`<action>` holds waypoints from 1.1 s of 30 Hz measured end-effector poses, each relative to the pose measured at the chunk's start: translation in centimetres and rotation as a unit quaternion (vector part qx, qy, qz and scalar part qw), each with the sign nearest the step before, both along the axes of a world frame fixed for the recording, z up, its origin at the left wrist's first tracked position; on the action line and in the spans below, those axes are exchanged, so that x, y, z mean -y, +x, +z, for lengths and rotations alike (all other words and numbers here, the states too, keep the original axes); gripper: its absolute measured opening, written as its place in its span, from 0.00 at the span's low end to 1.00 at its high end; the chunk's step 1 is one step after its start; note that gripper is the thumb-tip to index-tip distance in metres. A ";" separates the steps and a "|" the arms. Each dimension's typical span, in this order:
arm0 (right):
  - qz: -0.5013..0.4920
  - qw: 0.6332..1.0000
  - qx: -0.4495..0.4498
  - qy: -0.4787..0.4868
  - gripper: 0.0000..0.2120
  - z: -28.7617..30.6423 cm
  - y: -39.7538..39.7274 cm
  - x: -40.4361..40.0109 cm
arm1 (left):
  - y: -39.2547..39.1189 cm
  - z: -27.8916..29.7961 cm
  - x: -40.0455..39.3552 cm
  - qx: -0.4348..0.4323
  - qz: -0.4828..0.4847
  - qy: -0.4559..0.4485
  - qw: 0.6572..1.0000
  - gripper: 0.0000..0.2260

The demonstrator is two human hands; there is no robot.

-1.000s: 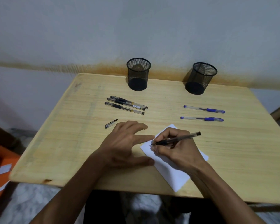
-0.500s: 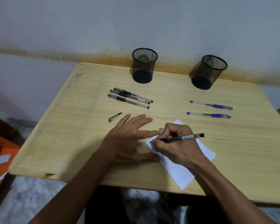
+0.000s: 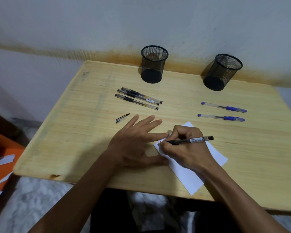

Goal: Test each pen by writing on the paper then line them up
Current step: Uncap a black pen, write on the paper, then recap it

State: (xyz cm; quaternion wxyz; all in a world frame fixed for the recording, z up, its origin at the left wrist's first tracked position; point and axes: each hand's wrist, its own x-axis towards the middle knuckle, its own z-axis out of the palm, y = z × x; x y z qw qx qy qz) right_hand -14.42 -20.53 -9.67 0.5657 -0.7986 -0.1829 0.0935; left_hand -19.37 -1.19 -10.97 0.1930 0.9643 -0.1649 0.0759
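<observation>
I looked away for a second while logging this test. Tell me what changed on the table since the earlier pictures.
Little changed. The right hand kept gripping the black pen, whose rear end dropped from tilted up to nearly level, tip on the paper. The left hand stayed flat, fingers spreading slightly. The three black pens, two blue pens, cap and cups look unmoved.

At frame centre the right hand [image 3: 186,148] pinches a black pen [image 3: 190,140], tip on the paper [image 3: 188,170]; the left hand [image 3: 134,142] lies flat beside it. On the worktop [image 3: 74,132] above lie 3 black pens [image 3: 139,98], 2 blue pens [image 3: 223,111] and a cap [image 3: 122,118].
</observation>
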 end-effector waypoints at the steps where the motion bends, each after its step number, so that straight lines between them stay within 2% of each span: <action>1: 0.005 1.000 0.000 -0.002 0.07 0.1 0.0 0.0 | 0.0 0.0 0.0 -0.002 0.000 0.000 1.000 0.32; 12: 0.002 1.000 0.019 -0.003 0.10 0.0 0.1 0.2 | 0.1 0.0 0.0 -0.013 -0.002 0.004 1.000 0.32; 33: -0.009 0.999 0.032 -0.041 0.08 0.3 0.2 0.2 | 0.1 -0.1 0.0 0.009 -0.001 0.003 1.000 0.32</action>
